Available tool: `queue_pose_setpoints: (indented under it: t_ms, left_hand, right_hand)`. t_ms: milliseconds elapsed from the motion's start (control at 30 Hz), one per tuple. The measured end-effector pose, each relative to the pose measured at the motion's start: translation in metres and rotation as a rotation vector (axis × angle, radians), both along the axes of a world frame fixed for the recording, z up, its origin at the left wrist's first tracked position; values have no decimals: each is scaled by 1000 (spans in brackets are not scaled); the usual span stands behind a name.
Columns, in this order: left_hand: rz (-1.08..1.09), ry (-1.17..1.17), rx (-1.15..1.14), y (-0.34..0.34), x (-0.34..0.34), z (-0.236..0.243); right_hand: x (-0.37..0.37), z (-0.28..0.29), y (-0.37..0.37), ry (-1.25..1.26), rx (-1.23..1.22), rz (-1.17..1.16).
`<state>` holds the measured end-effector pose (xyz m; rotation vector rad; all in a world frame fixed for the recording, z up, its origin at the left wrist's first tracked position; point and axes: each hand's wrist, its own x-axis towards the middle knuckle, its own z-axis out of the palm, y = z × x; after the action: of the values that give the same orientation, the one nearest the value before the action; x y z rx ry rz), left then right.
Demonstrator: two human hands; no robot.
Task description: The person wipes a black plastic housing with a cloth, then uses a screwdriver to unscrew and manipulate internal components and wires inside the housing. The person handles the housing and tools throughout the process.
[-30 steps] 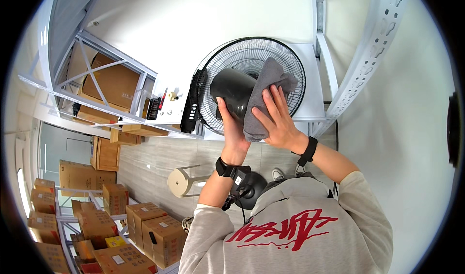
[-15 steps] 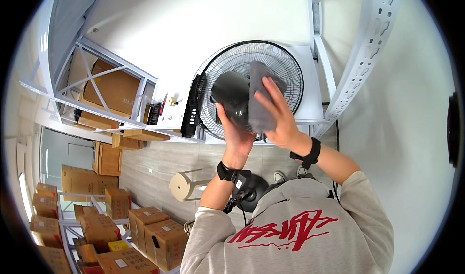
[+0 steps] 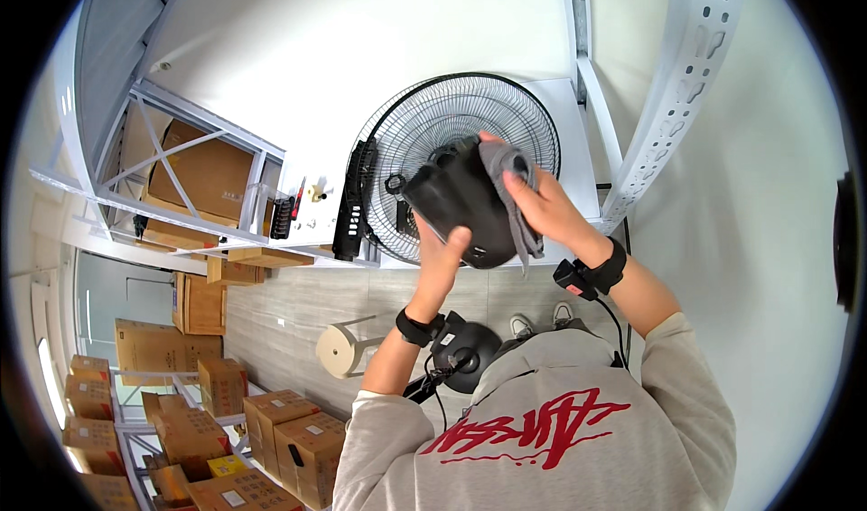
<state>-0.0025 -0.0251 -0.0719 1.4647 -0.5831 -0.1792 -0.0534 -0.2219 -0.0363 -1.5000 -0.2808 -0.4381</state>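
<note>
Between my two hands a glossy black housing (image 3: 463, 206) is held tilted above a black wire fan grille (image 3: 501, 104), partly hiding it. My left hand (image 3: 439, 260) grips the housing from below, thumb on its lower side. My right hand (image 3: 553, 207) holds a grey cloth (image 3: 508, 172) against the housing's right side, fingers partly hidden behind it. Along the grille's left edge lies a long black plastic part (image 3: 355, 199). Farther left on the white table (image 3: 370, 32) are a red tool (image 3: 298, 195), a small pale fitting (image 3: 315, 194) and a black bit holder (image 3: 281, 217).
White metal uprights (image 3: 686, 95) flank the table on the right, and shelving (image 3: 167, 172) with boxes is at left. Below are a round cream stool (image 3: 338, 348), a black round base (image 3: 467, 348), stacked cardboard boxes (image 3: 303, 452) and my feet.
The housing has turned and tilted between my hands, shifting rightward and exposing more grille at left. My right hand and the cloth have moved right and now wrap round the housing's side.
</note>
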Motion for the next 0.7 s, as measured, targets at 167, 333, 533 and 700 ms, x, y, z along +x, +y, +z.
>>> queue_pose_setpoints:
  t_ms: [167,333,533,700]
  left_hand:
    - [-37,-157,147,3,-4,1]
    - [52,-366,394,12,7,14]
    - [230,-640,478,10,8,21]
    - [297,-829,575,14,6,29]
  right_hand:
    - [5,3,-8,143,254,72]
    - [-1,17,-7,244,575,81]
    - [-5,-15,-2,295,398,-106]
    - [-8,-24,14,184,494,-188]
